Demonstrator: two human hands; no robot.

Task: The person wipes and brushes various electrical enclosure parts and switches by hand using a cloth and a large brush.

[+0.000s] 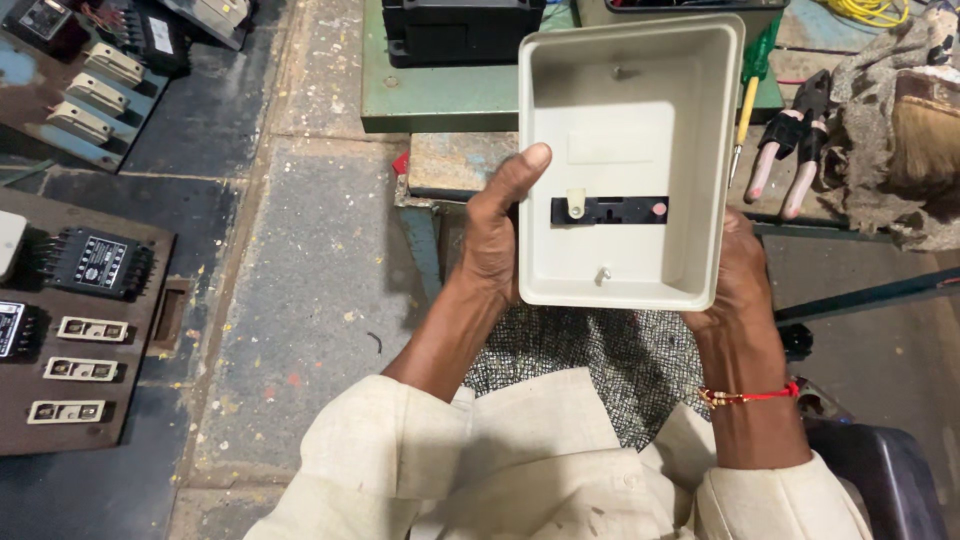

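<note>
Cream-coloured plastic, moulded into a shallow rectangular box cover (630, 130), fills the middle of the head view, held up above the person's lap with its hollow inner side facing the camera. The left hand (495, 235) grasps the cover's left edge, thumb laid over the rim and pressed on the inner face, the other fingers hidden behind. The right hand (742, 270) grips the lower right corner from behind and below, so that only its back and knuckles show; a red thread bracelet (755, 396) circles that wrist. Inside the cover, a black slotted strip (610, 210) runs across the middle, a small cream tab near its left end and a reddish dot near its right. Beyond the cover stands a green metal bench (440, 95); just right of the cover lies a screwdriver (752, 85) with a green and yellow handle, and beside it pliers (795, 150) with pink grips. At far right lies a brush (925, 130) on rags. To the left, on the stone floor (300, 280), lie dark boards (85, 320) carrying black switchgear and cream fuse holders.
</note>
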